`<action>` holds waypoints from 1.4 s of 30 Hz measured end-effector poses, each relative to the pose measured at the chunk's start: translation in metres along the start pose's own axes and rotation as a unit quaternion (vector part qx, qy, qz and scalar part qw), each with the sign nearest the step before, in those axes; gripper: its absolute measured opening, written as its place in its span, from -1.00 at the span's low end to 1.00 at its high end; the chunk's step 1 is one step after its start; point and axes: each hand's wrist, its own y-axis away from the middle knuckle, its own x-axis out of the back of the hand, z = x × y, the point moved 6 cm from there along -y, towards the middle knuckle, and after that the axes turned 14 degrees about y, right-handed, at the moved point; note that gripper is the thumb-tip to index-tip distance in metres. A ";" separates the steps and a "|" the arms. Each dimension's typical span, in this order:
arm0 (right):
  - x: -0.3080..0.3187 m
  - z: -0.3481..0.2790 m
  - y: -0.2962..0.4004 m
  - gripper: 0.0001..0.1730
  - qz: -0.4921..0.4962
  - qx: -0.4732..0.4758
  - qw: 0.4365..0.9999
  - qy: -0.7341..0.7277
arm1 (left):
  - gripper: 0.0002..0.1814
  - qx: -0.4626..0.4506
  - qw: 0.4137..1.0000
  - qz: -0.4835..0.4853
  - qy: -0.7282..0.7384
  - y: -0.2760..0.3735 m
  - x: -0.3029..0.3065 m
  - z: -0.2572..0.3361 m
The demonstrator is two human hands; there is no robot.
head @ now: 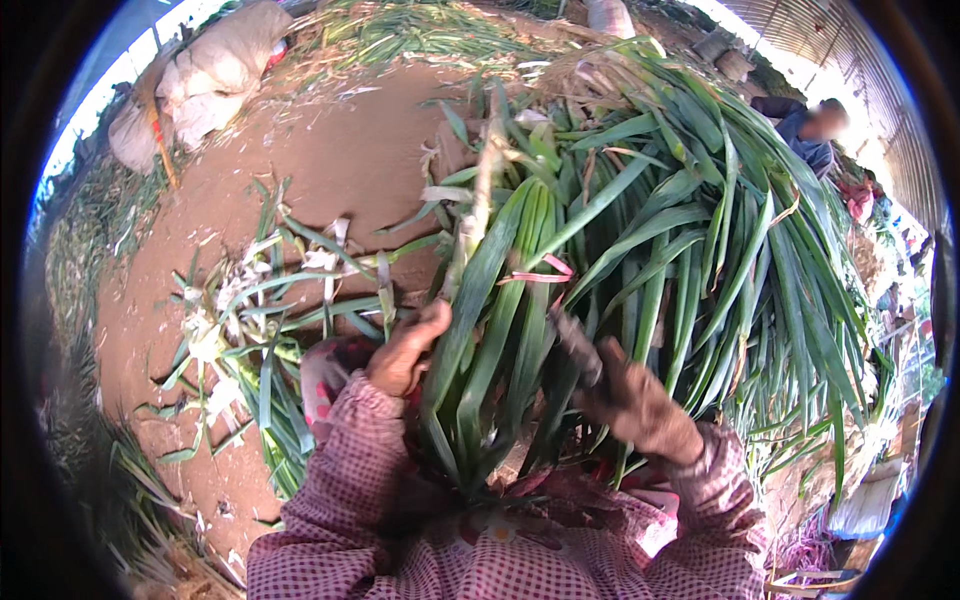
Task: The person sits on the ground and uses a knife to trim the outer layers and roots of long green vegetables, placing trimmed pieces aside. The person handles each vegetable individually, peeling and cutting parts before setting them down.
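Note:
A bundle of long green leek-like leaves (487, 360) lies in front of my body, with a pink tie (536, 277) around part of it. My left hand (412, 349) is against the bundle's left side, its fingers partly curled. A pale stalk (476, 217) runs down to the left thumb; whether I grip it is unclear. On the bundle's right side is my right hand (637, 397), blurred and dark with dirt. A dark, narrow shape extends from it towards the tie; I cannot tell whether that is a finger or a tool. Leaves hide some fingertips.
A large heap of leafy stalks (712, 225) rises at the right. Trimmed leaves and peelings (232, 330) litter the brown ground (360, 142) at left. Beyond stand pale sacks (217, 67). Another person (806, 135) is at the far right, near pink strands (810, 547) lower down.

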 end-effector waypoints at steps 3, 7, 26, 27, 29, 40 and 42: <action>0.016 -0.038 0.009 -0.51 -0.040 -0.007 0.998 0.054 | -0.60 -0.197 0.980 -0.017 -0.037 0.043 -0.011 0.045; 0.035 -0.028 0.012 -0.59 -0.058 -0.212 0.968 -0.118 | -0.68 -0.169 0.979 -0.112 0.001 0.058 -0.060 0.066; -0.050 -0.073 0.036 -0.16 -0.215 -0.250 0.944 -0.017 | -0.65 -0.156 0.974 0.023 -0.161 -0.017 0.003 -0.088; -0.053 -0.091 0.039 -0.17 -0.329 -0.357 0.840 -0.245 | -0.64 -0.151 0.967 0.047 -0.200 -0.011 0.005 -0.080; -0.046 -0.103 0.029 -0.21 -0.314 -0.368 0.834 -0.265 | -0.64 -0.129 0.958 0.108 -0.232 -0.014 0.018 -0.079; -0.133 0.059 -0.033 -0.45 -0.166 -0.426 0.887 -0.059 | -0.68 -0.150 0.980 0.052 -0.121 -0.012 -0.003 -0.091; -0.119 0.029 -0.038 -0.34 -0.110 -0.322 0.940 0.005 | -0.66 -0.126 0.987 0.051 -0.089 -0.022 0.020 -0.102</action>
